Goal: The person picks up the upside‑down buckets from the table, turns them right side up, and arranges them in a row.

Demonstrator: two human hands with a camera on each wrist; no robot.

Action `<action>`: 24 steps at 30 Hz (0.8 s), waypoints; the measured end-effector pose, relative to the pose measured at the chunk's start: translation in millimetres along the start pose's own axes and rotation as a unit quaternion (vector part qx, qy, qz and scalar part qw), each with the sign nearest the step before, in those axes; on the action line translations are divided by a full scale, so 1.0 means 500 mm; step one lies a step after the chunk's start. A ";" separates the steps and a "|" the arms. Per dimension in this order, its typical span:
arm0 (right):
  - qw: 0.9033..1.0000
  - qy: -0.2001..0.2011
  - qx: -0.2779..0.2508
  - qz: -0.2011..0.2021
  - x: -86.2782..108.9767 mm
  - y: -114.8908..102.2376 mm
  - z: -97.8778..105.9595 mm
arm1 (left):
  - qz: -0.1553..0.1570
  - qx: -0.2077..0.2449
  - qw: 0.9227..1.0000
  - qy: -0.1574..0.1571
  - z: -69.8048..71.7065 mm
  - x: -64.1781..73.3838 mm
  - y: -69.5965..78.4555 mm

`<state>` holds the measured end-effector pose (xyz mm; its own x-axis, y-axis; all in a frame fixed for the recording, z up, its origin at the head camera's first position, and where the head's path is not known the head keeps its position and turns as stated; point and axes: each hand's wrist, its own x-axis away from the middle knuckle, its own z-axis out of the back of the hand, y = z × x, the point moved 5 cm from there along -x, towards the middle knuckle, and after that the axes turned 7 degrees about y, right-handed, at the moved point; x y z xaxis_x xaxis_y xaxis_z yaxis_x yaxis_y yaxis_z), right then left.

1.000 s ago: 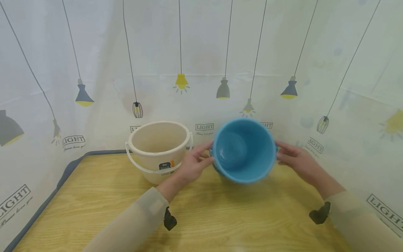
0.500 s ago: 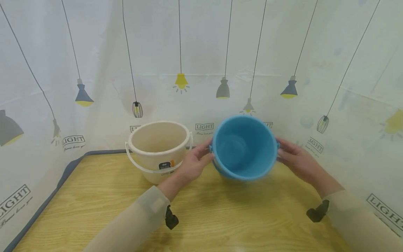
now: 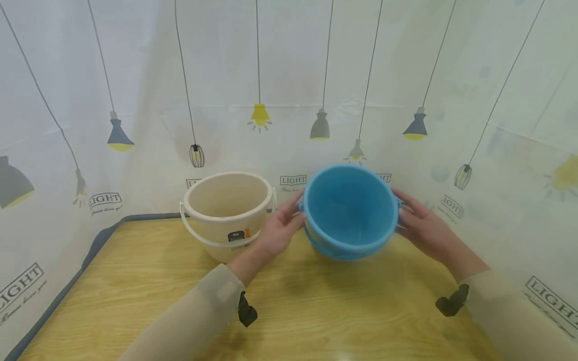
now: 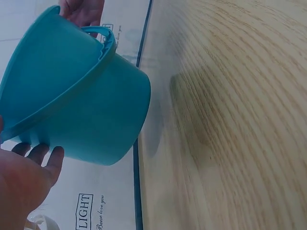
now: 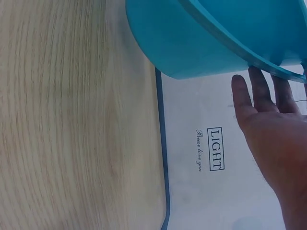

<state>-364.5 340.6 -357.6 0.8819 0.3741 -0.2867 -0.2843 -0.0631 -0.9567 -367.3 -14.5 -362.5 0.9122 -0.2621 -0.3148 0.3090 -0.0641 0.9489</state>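
Both hands hold a blue bucket (image 3: 349,235) between them, its mouth tilted toward me. In the left wrist view the bucket (image 4: 105,110) hangs above the table, with its handle (image 4: 108,38) lying down against its side. My left hand (image 3: 275,230) grips it by the left side of the rim, fingers under the edge. On the opposite side my right hand (image 3: 422,228) grips the rim near the handle's pivot. The right wrist view shows the fingers (image 5: 261,91) below the rim; the thumb is not clearly seen there. A cream bucket (image 3: 226,225) stands upright just left of my left hand.
Under everything lies a wood-grain table (image 3: 316,311). A pale cloth backdrop (image 3: 298,75) printed with lamps rises behind and at both sides, edged by a dark strip (image 3: 149,217). The cream bucket's white handle (image 3: 194,235) hangs down in front.
The blue bucket has tipped back toward upright and risen slightly, so its mouth faces more upward. Both hands moved up a little with it. The cream bucket stays put.
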 end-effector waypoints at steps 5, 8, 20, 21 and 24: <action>0.999 0.032 0.020 -0.024 -0.001 -0.006 -0.003 | 0.015 0.001 1.000 0.016 -0.002 -0.006 -0.007; 0.997 0.052 0.040 -0.043 -0.006 -0.008 -0.004 | 0.024 -0.012 0.999 0.032 -0.004 -0.010 -0.011; 0.992 0.076 0.077 -0.064 -0.048 0.010 -0.003 | 0.071 0.037 0.995 0.066 -0.012 -0.051 -0.045; 0.992 0.076 0.076 -0.066 -0.052 0.012 -0.003 | 0.074 0.042 0.994 0.071 -0.012 -0.054 -0.048; 0.992 0.075 0.074 -0.069 -0.063 0.020 0.000 | 0.081 0.050 0.992 0.080 -0.011 -0.061 -0.057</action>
<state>-395.1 328.0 -358.2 0.9589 0.2280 -0.1689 -0.1996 0.1191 -0.9726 -402.6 0.7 -380.0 0.9811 -0.1209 -0.1508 0.1347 -0.1318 0.9821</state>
